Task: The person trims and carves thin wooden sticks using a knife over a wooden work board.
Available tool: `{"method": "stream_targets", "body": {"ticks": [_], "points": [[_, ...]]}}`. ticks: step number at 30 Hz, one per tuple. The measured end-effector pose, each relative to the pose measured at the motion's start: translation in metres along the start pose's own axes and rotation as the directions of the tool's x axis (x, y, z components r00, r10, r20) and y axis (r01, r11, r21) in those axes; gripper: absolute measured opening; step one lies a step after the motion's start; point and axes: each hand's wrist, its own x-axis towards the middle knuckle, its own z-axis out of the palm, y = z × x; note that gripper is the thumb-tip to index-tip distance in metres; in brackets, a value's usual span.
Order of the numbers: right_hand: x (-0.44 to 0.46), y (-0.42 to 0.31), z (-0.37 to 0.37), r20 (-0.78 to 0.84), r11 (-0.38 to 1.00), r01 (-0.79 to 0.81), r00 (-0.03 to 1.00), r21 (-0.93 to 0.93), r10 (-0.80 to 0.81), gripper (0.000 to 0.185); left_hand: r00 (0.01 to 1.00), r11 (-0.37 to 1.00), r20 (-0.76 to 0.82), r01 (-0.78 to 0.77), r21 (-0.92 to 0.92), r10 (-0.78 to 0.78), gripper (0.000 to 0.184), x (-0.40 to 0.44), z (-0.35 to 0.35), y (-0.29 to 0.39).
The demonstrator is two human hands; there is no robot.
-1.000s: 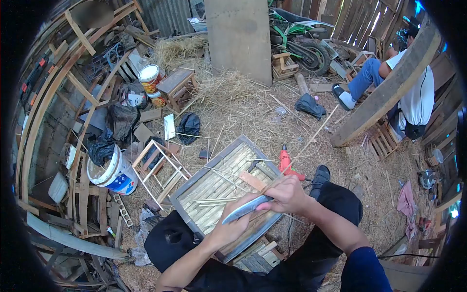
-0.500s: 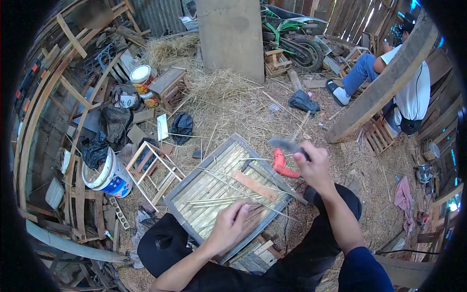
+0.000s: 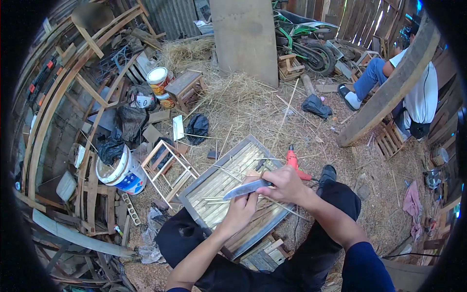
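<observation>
A broad-bladed knife (image 3: 243,189) is in my right hand (image 3: 284,185), its blade pointing left across the fingers of my left hand (image 3: 241,209). My left hand is closed just below and behind the blade, around something mostly hidden. A thin bamboo strip (image 3: 286,114) rises from between the hands toward the upper right. Beneath both hands lies a framed panel of slats (image 3: 198,210), tilted across my lap, with several loose thin strips (image 3: 214,199) on it. The dark head of a hammer shows just behind my right hand.
A red power drill (image 3: 293,159) stands on the straw-covered floor beyond the panel. To the left are a small wooden frame (image 3: 168,192) and a white bucket (image 3: 127,176). A slanted post (image 3: 389,92) partly hides a seated person (image 3: 421,92) at right.
Half a second ago my hands were apart, with the knife raised at right. Now they are together over the panel, the knife is back by my left hand, and a thin strip stands up between them.
</observation>
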Motion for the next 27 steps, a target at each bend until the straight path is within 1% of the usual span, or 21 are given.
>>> {"method": "stream_targets", "body": {"ticks": [2,4,9,10,13,16,17,19,22,25,27], "points": [[0.001,-0.001,0.004,-0.021,1.0,-0.013,1.0,0.02,0.013,0.042,0.996,0.987,0.01,-0.092,0.131,0.091,0.019,0.003,-0.002,0.005],[0.001,0.002,0.003,-0.005,1.0,0.004,1.0,0.025,-0.004,0.044,0.997,0.964,0.01,-0.082,0.253,0.082,0.02,0.004,-0.003,0.025],[0.0,0.0,-0.004,0.053,1.0,0.024,0.998,-0.015,-0.023,0.044,0.996,0.974,0.025,0.078,0.212,-0.085,0.021,-0.001,-0.003,0.024],[-0.001,0.0,-0.004,0.054,0.999,0.026,0.998,-0.02,-0.025,0.044,0.991,0.972,0.039,0.116,0.202,-0.126,0.021,-0.002,-0.004,0.023],[-0.007,0.002,-0.005,0.071,0.998,0.042,0.997,-0.047,-0.039,0.044,0.974,0.968,0.133,0.154,0.196,-0.182,0.023,-0.005,-0.009,0.016],[-0.009,0.004,-0.008,0.079,0.996,0.063,0.995,-0.065,-0.057,0.047,0.972,0.969,0.127,0.175,0.175,-0.199,0.021,-0.006,-0.007,0.023],[-0.01,0.004,-0.009,0.08,0.996,0.066,0.995,-0.068,-0.06,0.048,0.966,0.976,0.16,0.185,0.115,-0.202,0.019,-0.004,-0.007,0.021],[-0.011,0.002,-0.012,0.043,0.997,0.051,0.998,-0.058,-0.049,0.043,0.953,0.978,0.224,0.21,-0.004,-0.204,0.016,-0.002,-0.007,0.015],[-0.015,0.003,-0.014,0.028,0.996,0.051,0.998,-0.075,-0.049,0.042,0.947,0.968,0.239,0.238,-0.081,-0.213,0.015,-0.002,-0.004,0.018],[-0.02,0.009,-0.021,0.034,0.993,0.042,0.999,-0.114,-0.038,0.045,0.946,0.965,0.235,0.249,-0.083,-0.224,0.015,-0.001,-0.004,0.021],[-0.022,0.01,-0.022,0.021,0.991,0.031,0.999,-0.13,-0.028,0.048,0.953,0.973,0.227,0.22,-0.062,-0.201,0.014,-0.001,-0.003,0.02]]}}
